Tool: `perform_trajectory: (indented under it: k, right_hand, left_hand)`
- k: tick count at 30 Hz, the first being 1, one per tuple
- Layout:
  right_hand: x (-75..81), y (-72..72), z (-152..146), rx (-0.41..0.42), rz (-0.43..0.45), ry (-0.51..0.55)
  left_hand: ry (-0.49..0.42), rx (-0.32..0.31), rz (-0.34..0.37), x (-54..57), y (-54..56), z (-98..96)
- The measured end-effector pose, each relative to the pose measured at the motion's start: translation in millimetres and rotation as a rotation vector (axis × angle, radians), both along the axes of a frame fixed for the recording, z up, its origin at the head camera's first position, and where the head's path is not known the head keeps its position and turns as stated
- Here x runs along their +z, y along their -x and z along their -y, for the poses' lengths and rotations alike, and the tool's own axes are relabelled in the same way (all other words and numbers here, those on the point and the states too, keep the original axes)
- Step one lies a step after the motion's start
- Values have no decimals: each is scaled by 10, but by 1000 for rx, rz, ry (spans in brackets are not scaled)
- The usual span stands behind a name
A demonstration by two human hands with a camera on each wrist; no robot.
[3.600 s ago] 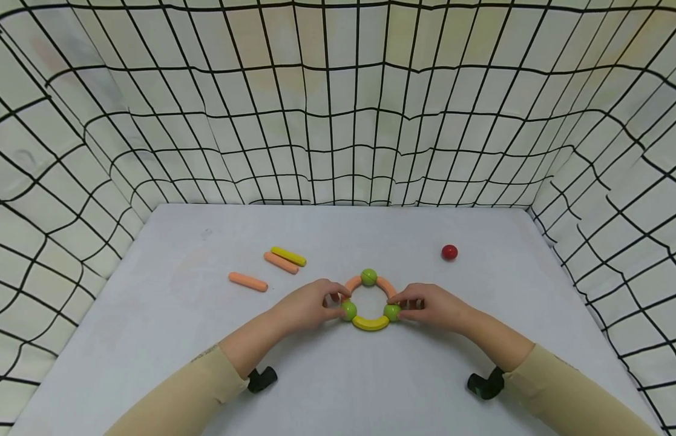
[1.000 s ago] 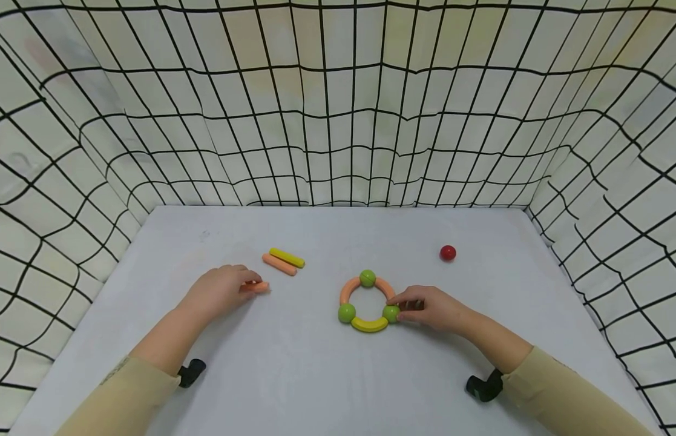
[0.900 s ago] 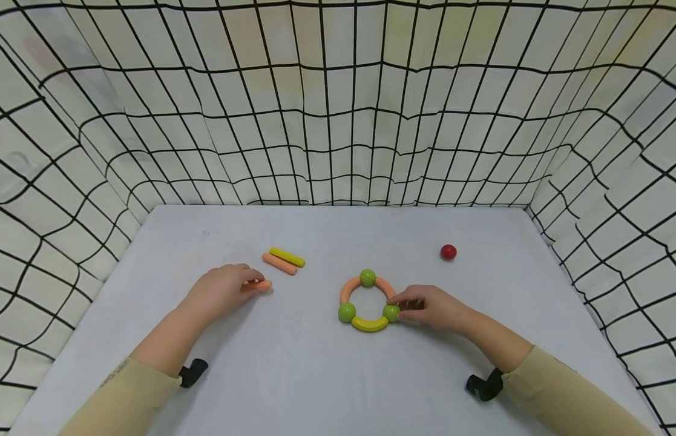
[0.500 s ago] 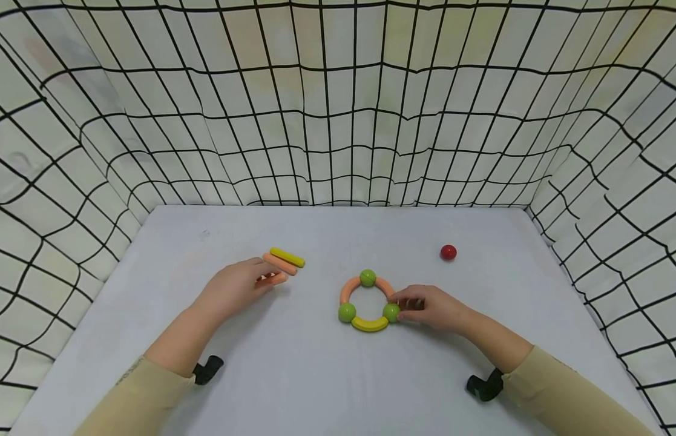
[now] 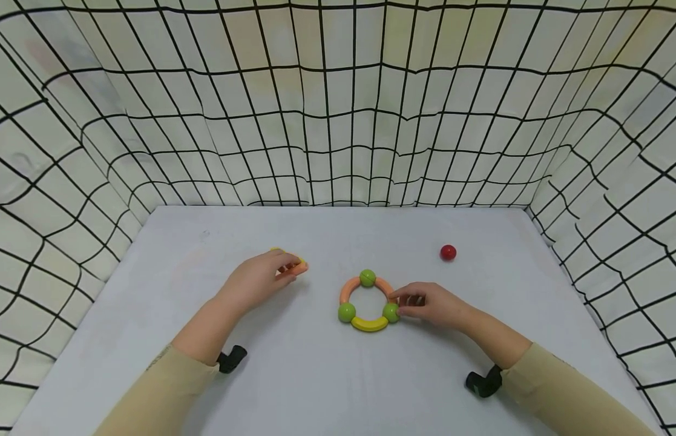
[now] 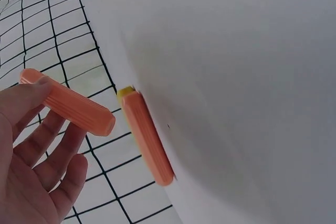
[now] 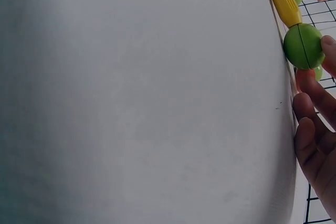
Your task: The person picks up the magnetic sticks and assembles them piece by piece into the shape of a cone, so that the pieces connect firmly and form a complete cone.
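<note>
My left hand [image 5: 256, 278] pinches a ridged orange rod [image 6: 79, 107] between thumb and fingers, off the table in the left wrist view. Beneath it, a second orange rod [image 6: 148, 137] lies alongside a yellow rod [image 6: 125, 92]; the hand mostly covers both in the head view. At centre lies a toy ring made of two orange curved pieces [image 5: 350, 289], a yellow curved piece [image 5: 370, 324] and three green balls [image 5: 346, 312]. My right hand [image 5: 436, 306] holds the ring at its right-hand green ball [image 7: 303, 46], thumb on the ball and index finger by the adjoining orange piece.
A red ball [image 5: 448, 252] sits towards the back right of the white table [image 5: 316, 387]. Black netting [image 5: 338, 130] over pale walls rises behind the table and along both sides. A black wrist camera [image 5: 485, 383] hangs below each forearm.
From gripping the ring's left side, my left hand has gone to the lone orange rod, picked it up and carried it rightward over the other two rods. My right hand stays at the ring.
</note>
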State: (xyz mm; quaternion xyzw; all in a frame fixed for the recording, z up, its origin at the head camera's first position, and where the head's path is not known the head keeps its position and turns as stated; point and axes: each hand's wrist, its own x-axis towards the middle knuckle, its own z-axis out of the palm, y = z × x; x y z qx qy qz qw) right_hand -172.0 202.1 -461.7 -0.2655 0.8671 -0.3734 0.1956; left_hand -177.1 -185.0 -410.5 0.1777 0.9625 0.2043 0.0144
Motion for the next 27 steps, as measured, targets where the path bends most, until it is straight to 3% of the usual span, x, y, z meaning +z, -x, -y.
perform_trajectory:
  k: [7, 12, 19, 27]
  right_hand:
    - [-7, -5, 6, 2, 13, -13]
    - [4, -11, 14, 1, 19, -17]
    - [24, -12, 9, 0, 21, -12]
    - [14, -2, 8, 6, 34, 3]
  left_hand:
    - [-68, 20, 63, 20, 103, -192]
    - [-145, 30, 62, 0, 178, -339]
    - [-250, -8, 99, -5, 269, -591]
    - [-290, -26, 156, 32, 320, -816]
